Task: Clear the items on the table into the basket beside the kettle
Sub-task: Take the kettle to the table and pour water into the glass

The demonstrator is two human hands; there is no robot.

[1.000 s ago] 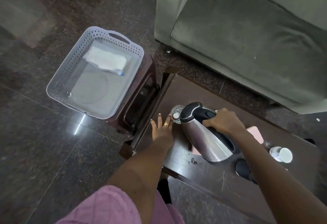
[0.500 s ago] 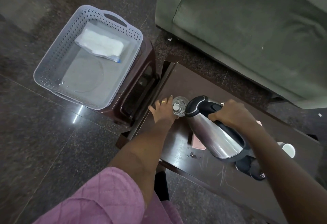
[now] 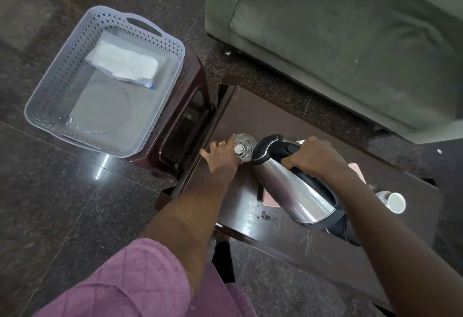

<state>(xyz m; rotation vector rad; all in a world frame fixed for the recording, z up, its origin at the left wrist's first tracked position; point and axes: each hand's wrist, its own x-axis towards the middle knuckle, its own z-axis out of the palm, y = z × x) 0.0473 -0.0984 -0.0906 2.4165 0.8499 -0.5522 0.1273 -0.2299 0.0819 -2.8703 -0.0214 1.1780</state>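
Tilting further toward 10 o'clock than a second ago, steel electric kettle (image 3: pixel 295 189) gripped by right hand (image 3: pixel 315 156), spout at clear drinking glass (image 3: pixel 244 147) now steadied by left hand (image 3: pixel 221 155) on dark wooden bench (image 3: pixel 275 116). Perforated grey plastic basket (image 3: pixel 62 73) at 10 o'clock, unfed by this pour.

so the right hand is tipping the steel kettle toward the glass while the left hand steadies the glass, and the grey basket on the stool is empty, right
Not quite: the grey basket is not empty. The head view shows a white packet lying in it. The rest holds: the right hand tips the steel kettle toward the glass, which the left hand steadies.
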